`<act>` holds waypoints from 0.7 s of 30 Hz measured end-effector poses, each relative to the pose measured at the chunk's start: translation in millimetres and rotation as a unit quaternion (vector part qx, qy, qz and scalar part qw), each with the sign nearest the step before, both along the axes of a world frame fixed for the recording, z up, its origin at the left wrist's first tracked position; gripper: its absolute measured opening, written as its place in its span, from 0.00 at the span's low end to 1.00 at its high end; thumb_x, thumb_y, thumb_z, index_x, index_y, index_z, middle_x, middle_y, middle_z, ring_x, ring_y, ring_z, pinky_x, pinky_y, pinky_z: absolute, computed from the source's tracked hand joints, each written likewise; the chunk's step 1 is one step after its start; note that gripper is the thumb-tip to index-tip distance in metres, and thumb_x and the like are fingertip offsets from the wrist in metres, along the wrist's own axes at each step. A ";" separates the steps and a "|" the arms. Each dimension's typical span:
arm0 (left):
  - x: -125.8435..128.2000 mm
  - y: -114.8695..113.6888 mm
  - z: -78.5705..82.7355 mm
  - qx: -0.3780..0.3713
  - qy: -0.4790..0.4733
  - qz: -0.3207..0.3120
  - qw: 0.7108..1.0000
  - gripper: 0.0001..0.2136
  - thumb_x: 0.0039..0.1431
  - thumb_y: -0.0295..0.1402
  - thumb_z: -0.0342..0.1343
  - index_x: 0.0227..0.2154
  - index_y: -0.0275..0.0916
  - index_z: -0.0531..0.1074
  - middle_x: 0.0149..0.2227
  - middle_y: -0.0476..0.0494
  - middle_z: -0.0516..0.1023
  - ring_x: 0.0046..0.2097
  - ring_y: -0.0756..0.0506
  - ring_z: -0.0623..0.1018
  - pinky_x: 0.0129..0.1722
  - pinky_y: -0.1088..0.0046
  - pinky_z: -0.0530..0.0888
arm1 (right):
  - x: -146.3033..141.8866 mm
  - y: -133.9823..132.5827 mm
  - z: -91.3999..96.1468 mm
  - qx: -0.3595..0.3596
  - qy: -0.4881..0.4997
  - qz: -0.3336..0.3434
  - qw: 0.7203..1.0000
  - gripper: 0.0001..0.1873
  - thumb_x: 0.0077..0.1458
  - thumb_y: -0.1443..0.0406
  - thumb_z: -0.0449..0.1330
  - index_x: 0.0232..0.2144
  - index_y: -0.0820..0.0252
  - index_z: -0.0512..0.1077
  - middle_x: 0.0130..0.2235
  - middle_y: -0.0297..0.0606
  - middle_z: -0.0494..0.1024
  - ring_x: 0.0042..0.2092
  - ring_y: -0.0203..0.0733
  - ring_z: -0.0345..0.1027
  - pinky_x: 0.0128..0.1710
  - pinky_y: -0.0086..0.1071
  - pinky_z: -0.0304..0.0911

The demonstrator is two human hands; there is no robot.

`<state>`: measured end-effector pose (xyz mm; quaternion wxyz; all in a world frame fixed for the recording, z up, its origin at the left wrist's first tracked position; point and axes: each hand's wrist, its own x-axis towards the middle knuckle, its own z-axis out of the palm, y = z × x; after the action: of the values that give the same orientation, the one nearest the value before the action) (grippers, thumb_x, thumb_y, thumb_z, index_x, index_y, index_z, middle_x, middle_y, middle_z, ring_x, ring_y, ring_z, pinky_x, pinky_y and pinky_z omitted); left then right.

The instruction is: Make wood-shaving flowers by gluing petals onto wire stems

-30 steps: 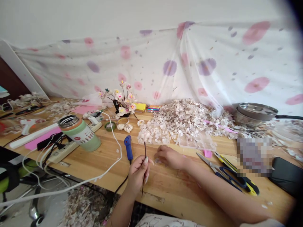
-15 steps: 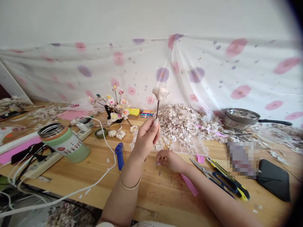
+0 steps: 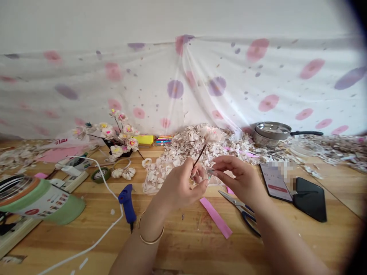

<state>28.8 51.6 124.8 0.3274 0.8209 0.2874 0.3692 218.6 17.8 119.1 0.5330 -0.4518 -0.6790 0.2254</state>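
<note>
My left hand (image 3: pixel 182 185) is closed around the dark stem (image 3: pixel 200 154) of a handmade flower with pale pinkish-white petals (image 3: pixel 212 133). The bloom leans up and to the right, in front of the petal heap. My right hand (image 3: pixel 239 175) meets the left thumb and pinches a tiny greyish-green bit (image 3: pixel 210 175) that is too small to name. Below the hands a pink paper strip (image 3: pixel 216 218) lies on the wooden table. Scissors (image 3: pixel 239 208) with dark handles are partly hidden behind my right forearm.
Left of my arm stand a blue glue gun (image 3: pixel 127 204), green tape roll (image 3: pixel 100 175), green jar (image 3: pixel 61 206) and white cable (image 3: pixel 107 230). Finished flowers (image 3: pixel 117 133) and loose petals (image 3: pixel 183 141) are behind. A phone (image 3: pixel 275 185), black case (image 3: pixel 311 198) and metal pan (image 3: pixel 272 131) sit right.
My view has turned to the right. The flower has come lower and tilts to the right. My right hand has risen from the table to the left hand's fingertips.
</note>
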 end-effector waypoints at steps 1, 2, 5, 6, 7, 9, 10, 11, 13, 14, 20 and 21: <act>2.1 -0.9 -0.9 0.007 0.011 0.009 1.000 0.13 0.55 0.29 0.52 0.29 0.43 0.50 0.33 0.50 0.72 0.31 0.50 0.71 0.33 0.72 0.67 | -0.3 -2.8 1.1 0.011 -0.031 -0.011 0.999 0.11 0.55 0.64 0.61 0.42 0.57 0.70 0.32 0.36 0.79 0.33 0.38 0.73 0.35 0.32 0.69; 3.7 -1.4 -2.0 0.015 0.022 0.017 1.000 0.13 0.56 0.28 0.51 0.29 0.43 0.49 0.33 0.51 0.71 0.31 0.50 0.71 0.33 0.72 0.67 | -0.7 -5.2 1.6 0.020 -0.058 -0.020 0.998 0.11 0.55 0.65 0.60 0.42 0.56 0.70 0.32 0.36 0.79 0.33 0.38 0.73 0.35 0.32 0.69; 6.4 -0.4 -5.3 0.040 0.047 0.030 0.998 0.11 0.57 0.28 0.49 0.29 0.44 0.49 0.32 0.51 0.70 0.29 0.50 0.69 0.32 0.72 0.65 | -1.1 -8.9 0.6 0.035 -0.099 -0.032 0.994 0.11 0.57 0.67 0.59 0.44 0.56 0.69 0.34 0.35 0.79 0.35 0.37 0.73 0.36 0.30 0.68; 6.8 0.4 -6.1 0.049 0.056 0.032 0.997 0.10 0.58 0.28 0.48 0.29 0.44 0.49 0.31 0.51 0.70 0.28 0.49 0.68 0.31 0.72 0.65 | -1.0 -9.0 -0.4 0.034 -0.103 -0.028 0.994 0.12 0.57 0.67 0.58 0.45 0.55 0.68 0.34 0.35 0.79 0.35 0.37 0.73 0.35 0.29 0.68; 7.1 1.2 -6.7 0.058 0.066 0.034 0.996 0.10 0.58 0.29 0.47 0.29 0.44 0.49 0.30 0.51 0.69 0.28 0.49 0.67 0.30 0.72 0.64 | -0.8 -8.7 -1.6 0.031 -0.104 -0.022 0.994 0.13 0.57 0.67 0.58 0.46 0.55 0.68 0.34 0.34 0.79 0.35 0.37 0.73 0.35 0.29 0.68; 7.5 2.6 -7.7 0.074 0.089 0.041 0.993 0.09 0.59 0.29 0.46 0.29 0.43 0.49 0.27 0.52 0.67 0.26 0.49 0.66 0.28 0.72 0.62 | -0.8 -7.2 -4.1 0.020 -0.098 -0.007 0.995 0.14 0.57 0.68 0.58 0.46 0.54 0.67 0.34 0.34 0.78 0.34 0.36 0.72 0.34 0.28 0.67; 7.7 3.2 -8.1 0.079 0.099 0.043 0.991 0.09 0.59 0.29 0.46 0.29 0.43 0.49 0.26 0.53 0.66 0.26 0.49 0.66 0.28 0.72 0.61 | -1.2 -6.3 -5.0 0.014 -0.092 -0.002 0.996 0.14 0.57 0.68 0.58 0.46 0.54 0.67 0.34 0.34 0.78 0.34 0.36 0.72 0.34 0.28 0.66; 7.7 3.7 -8.5 0.083 0.107 0.046 0.990 0.09 0.58 0.28 0.45 0.29 0.43 0.50 0.26 0.53 0.65 0.25 0.49 0.65 0.27 0.72 0.61 | -1.7 -5.2 -5.6 0.005 -0.082 0.004 0.997 0.14 0.57 0.68 0.58 0.46 0.54 0.67 0.33 0.34 0.78 0.34 0.36 0.71 0.35 0.28 0.66; 7.5 4.1 -9.3 0.089 0.114 0.048 0.988 0.08 0.58 0.27 0.45 0.29 0.43 0.50 0.25 0.53 0.65 0.24 0.50 0.65 0.27 0.72 0.60 | -3.3 -2.7 -5.8 -0.020 -0.049 0.017 0.998 0.14 0.56 0.66 0.59 0.46 0.55 0.67 0.33 0.34 0.77 0.34 0.36 0.70 0.36 0.29 0.66; 7.2 4.2 -9.6 0.091 0.113 0.050 0.988 0.08 0.58 0.27 0.45 0.29 0.43 0.50 0.25 0.53 0.66 0.24 0.50 0.65 0.27 0.72 0.59 | -4.1 -1.3 -5.5 -0.039 -0.028 0.024 0.999 0.14 0.56 0.64 0.60 0.45 0.56 0.67 0.32 0.34 0.77 0.33 0.36 0.70 0.35 0.29 0.65; 5.6 4.0 -9.0 0.094 0.105 0.059 0.988 0.09 0.57 0.27 0.45 0.29 0.43 0.49 0.24 0.54 0.64 0.23 0.50 0.63 0.26 0.72 0.57 | -6.1 7.2 -4.3 -0.173 0.067 0.102 0.977 0.15 0.58 0.53 0.56 0.31 0.59 0.68 0.25 0.32 0.71 0.27 0.35 0.64 0.28 0.29 0.61; 5.7 4.0 -8.8 0.095 0.106 0.057 0.988 0.09 0.57 0.27 0.45 0.29 0.43 0.49 0.23 0.54 0.63 0.23 0.50 0.63 0.26 0.72 0.57 | -6.3 8.0 -5.0 -0.190 0.073 0.117 0.972 0.16 0.57 0.52 0.56 0.29 0.60 0.68 0.25 0.32 0.71 0.27 0.34 0.64 0.28 0.29 0.61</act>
<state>34.5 55.7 116.0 0.1944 0.8650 0.3302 0.3239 212.2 25.8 114.1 0.4555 -0.4444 -0.6311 0.4437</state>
